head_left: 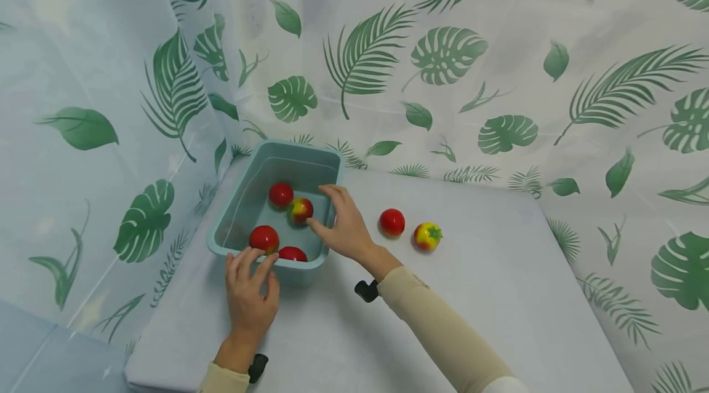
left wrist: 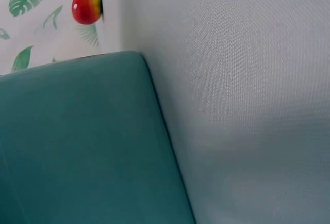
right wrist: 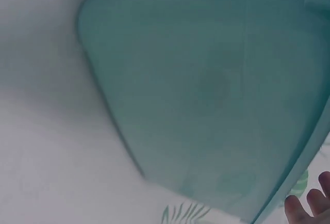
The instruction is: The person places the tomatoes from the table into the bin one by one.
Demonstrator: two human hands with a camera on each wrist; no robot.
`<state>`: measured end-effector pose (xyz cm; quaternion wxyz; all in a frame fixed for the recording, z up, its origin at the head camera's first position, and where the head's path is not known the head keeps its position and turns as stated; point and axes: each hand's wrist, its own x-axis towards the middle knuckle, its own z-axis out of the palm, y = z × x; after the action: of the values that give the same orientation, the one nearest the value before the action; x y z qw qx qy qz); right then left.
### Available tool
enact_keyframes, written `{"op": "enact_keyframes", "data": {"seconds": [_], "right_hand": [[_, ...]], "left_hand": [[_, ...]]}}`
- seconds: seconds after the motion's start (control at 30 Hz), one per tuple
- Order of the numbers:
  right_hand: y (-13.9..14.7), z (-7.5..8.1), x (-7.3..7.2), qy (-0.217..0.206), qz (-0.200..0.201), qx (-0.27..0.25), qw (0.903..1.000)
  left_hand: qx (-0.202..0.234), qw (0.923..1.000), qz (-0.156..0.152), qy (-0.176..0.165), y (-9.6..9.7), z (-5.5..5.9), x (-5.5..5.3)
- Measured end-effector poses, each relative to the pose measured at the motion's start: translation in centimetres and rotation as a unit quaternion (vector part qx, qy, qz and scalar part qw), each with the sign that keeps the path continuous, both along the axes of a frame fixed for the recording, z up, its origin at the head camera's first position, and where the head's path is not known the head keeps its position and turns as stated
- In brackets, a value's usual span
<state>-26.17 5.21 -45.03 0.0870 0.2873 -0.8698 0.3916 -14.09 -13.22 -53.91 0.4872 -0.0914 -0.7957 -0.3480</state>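
Left grip (head_left: 250, 302), fingers loosely spread, sits at the near rim; right grip (head_left: 346, 228), wide, spans the right rim of the smooth teal bin (head_left: 301, 168). Inside: four glossy round fruits (head_left: 281, 195). Two more fruits (head_left: 392, 222) lie right, on the woven-covered worktop (head_left: 498, 294).

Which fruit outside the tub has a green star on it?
The yellow-and-red fruit, farther right: its green leafy star shows. The red fruit to its left shows none.
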Motion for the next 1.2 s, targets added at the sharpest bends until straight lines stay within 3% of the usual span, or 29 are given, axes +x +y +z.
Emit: {"op": "enact_keyframes", "data": {"seconds": [0.3, 0.63, 0.93, 1.2], "right_hand": [[4.3, -0.7, -1.9, 0.005, -0.071, 0.002, 0.9975], [10.8, -3.4, -4.1, -0.007, -0.175, 0.004, 0.9845], [16.1, -5.2, -4.1, 0.002, -0.240, 0.005, 0.9708], [18.6, -7.0, -3.6, -0.076, -0.290, 0.050, 0.9528]], "left_hand": [[0.009, 0.9999, -0.002, 0.006, 0.1, 0.0, 0.0], [0.004, 1.0000, 0.001, 0.003, 0.2, 0.0, 0.0], [0.007, 0.9999, 0.000, 0.013, 0.2, -0.1, -0.1], [0.009, 0.9998, 0.001, 0.017, 0.2, -0.1, -0.2]]}}
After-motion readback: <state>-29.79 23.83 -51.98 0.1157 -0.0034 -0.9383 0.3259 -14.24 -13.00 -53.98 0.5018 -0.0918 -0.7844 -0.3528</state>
